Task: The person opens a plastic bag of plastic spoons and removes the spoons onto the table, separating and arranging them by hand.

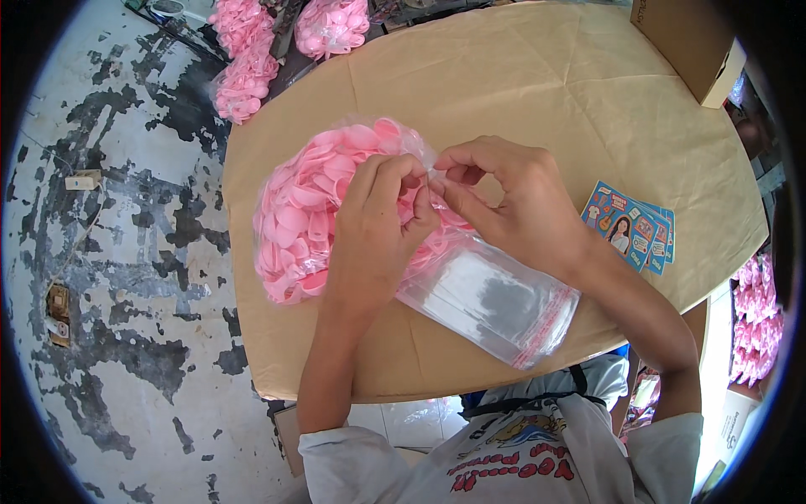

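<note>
A large clear plastic bag (294,210) full of pink, spoon-like plastic pieces lies on the brown-covered table in front of me. Over its right side, my left hand (382,202) pinches with thumb and fingertips. My right hand (504,189) meets it there from the right, its thumb and forefinger also pinched together. Between the fingertips a bit of clear plastic shows, apparently part of the bag; its exact shape is hidden by the fingers. Just below the hands lies a stack of clear, flat plastic sleeves (495,294) with a reddish strip along one end.
Blue printed cards (630,227) lie overlapping beside my right forearm. A cardboard box (684,50) stands at the far right of the table (504,76). More bags of pink pieces (332,25) sit beyond the far left edge. At left is a peeling wall (126,252).
</note>
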`<state>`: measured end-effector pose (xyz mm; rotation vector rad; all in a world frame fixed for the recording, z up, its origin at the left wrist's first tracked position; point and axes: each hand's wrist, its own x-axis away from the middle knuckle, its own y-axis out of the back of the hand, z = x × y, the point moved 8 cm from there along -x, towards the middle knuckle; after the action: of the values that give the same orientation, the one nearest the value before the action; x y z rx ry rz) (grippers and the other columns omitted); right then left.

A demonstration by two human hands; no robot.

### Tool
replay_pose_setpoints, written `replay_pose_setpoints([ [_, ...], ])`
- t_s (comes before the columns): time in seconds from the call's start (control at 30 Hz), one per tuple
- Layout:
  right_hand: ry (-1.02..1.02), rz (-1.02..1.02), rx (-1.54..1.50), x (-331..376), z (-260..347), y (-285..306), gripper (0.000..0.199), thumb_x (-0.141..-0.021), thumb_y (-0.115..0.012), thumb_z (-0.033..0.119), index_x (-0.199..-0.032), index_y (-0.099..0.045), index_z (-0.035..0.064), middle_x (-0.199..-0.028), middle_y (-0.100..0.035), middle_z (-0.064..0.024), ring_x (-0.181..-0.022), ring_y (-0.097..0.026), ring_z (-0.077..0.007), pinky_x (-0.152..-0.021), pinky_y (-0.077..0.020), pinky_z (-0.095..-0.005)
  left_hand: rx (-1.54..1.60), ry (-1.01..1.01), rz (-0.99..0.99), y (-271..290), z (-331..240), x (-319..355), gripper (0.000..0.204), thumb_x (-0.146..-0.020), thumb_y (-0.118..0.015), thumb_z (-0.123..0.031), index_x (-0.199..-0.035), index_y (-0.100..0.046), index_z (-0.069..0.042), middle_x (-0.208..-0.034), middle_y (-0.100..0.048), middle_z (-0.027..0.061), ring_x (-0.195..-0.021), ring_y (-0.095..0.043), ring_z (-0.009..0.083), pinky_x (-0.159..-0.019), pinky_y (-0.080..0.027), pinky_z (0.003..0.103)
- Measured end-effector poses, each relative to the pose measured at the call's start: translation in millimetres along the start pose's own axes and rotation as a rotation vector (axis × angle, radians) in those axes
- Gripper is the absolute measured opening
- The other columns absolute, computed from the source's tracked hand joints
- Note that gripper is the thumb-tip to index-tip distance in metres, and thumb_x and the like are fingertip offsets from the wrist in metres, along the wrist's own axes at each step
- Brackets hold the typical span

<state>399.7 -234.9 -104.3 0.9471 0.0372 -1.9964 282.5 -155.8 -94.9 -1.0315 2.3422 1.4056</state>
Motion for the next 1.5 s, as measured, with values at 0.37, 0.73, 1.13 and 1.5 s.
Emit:
replay_pose_setpoints([
  [0.37,-0.174,0.124,-0.085,0,-10,-11,0.020,-0.084,-0.072,0.004,-0.097,-0.060,-0.0054,-0.080,-0.063,-0.0157,-0.070,-0.063,-0.0278,-0.066,-0.0528,-0.0368,-0.168,-0.023,-0.063,-4,-4,4,0.029,-0.083,-0.069,0.003,-0.109,-0.056,-0.001,-0.097,-0.057,0.0134,-0.085,-0.061,0.0270,-0.070,-0.053,0.038],
  [0.73,-0.050,0.100,0.026,-6,1,-7,0.015,-0.085,-0.069,0.007,-0.095,-0.062,-0.0036,-0.076,-0.061,-0.0151,-0.070,-0.061,-0.0309,-0.066,-0.0507,-0.0394,-0.034,0.055,-0.062,1,-1,2,0.030,-0.083,-0.066,0.006,-0.110,-0.055,0.000,-0.097,-0.057,0.0139,-0.084,-0.062,0.0273,-0.073,-0.052,0.038],
  [1.13,0.014,0.126,0.128,-10,0,-11,0.019,-0.082,-0.071,0.004,-0.096,-0.060,-0.0045,-0.085,-0.061,-0.0165,-0.071,-0.061,-0.0273,-0.068,-0.0522,-0.0351,-0.155,-0.024,-0.084,-4,-5,3,0.029,-0.084,-0.068,0.003,-0.110,-0.056,-0.001,-0.096,-0.056,0.0133,-0.079,-0.061,0.0275,-0.068,-0.052,0.038],
  [1.5,-0.105,0.091,-0.027,-12,2,-12,0.015,-0.088,-0.064,0.008,-0.093,-0.060,-0.0051,-0.083,-0.064,-0.0205,-0.074,-0.064,-0.0359,-0.069,-0.0519,-0.0415,0.029,0.053,-0.085,9,7,-1,0.024,-0.085,-0.066,0.003,-0.108,-0.059,-0.001,-0.092,-0.059,0.0093,-0.073,-0.060,0.0186,-0.066,-0.051,0.032],
])
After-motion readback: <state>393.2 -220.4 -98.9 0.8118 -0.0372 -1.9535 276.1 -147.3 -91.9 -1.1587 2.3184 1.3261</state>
